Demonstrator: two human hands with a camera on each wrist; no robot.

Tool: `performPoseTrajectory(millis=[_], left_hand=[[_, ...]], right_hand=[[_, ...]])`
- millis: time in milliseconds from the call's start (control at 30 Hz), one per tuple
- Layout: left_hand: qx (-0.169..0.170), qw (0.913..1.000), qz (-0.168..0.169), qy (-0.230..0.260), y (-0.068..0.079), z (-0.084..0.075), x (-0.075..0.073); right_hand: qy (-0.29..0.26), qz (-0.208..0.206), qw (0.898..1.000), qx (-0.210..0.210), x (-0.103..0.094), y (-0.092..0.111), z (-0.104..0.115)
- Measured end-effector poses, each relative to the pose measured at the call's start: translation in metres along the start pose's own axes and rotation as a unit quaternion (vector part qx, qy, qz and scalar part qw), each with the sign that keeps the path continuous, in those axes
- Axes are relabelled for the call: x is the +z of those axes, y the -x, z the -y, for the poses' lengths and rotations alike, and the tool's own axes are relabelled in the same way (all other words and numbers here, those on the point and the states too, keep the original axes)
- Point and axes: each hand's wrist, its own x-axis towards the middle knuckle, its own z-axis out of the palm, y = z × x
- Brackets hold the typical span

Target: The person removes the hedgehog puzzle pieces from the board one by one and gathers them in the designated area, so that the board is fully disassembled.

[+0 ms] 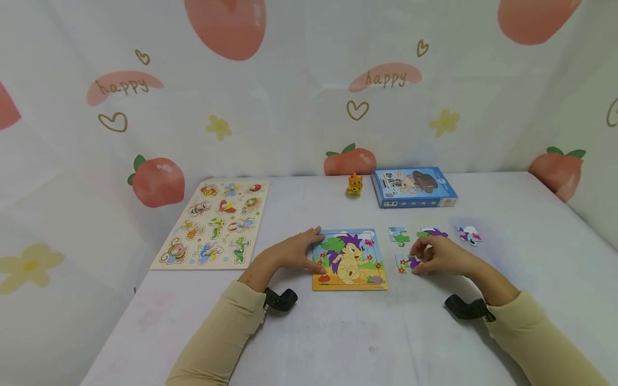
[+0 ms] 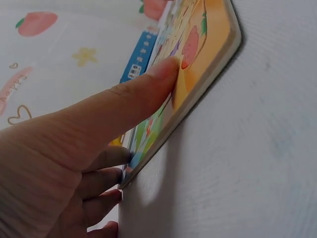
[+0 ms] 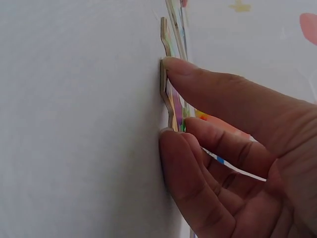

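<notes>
A square jigsaw board (image 1: 357,271) with a purple-spined hedgehog picture lies flat on the white table. My left hand (image 1: 294,251) rests at its left side, thumb (image 2: 163,69) lying straight over the picture and the other fingers by the far left corner. Right of the board, my right hand (image 1: 441,256) pinches a wooden jigsaw piece (image 3: 163,77) between thumb and fingers, close over the table. Against it lies a piece with a red flower (image 1: 401,264). Just beyond are a green-and-blue piece (image 1: 398,234) and a purple-and-green piece (image 1: 434,232), partly covered by the hand.
Farther right lies another loose piece (image 1: 468,235). A large wooden board of cartoon animals (image 1: 214,225) lies at the left. Toward the back stand a small orange-yellow toy figure (image 1: 354,184) and a blue box (image 1: 412,187), before a peach-print cloth backdrop (image 1: 289,107).
</notes>
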Motion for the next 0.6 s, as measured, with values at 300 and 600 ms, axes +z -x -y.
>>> performPoseTrajectory(millis=[300, 600], left_hand=[[-0.006, 0.9989, 0.005, -0.045, 0.003, -0.009, -0.001], [0.028, 0.9890, 0.029, -0.142, 0.028, -0.043, 0.012]], right_hand=[[0.024, -0.003, 1.000, 0.008, -0.007, -0.001, 0.009], [0.018, -0.010, 1.000, 0.002, -0.009, -0.023, 0.028]])
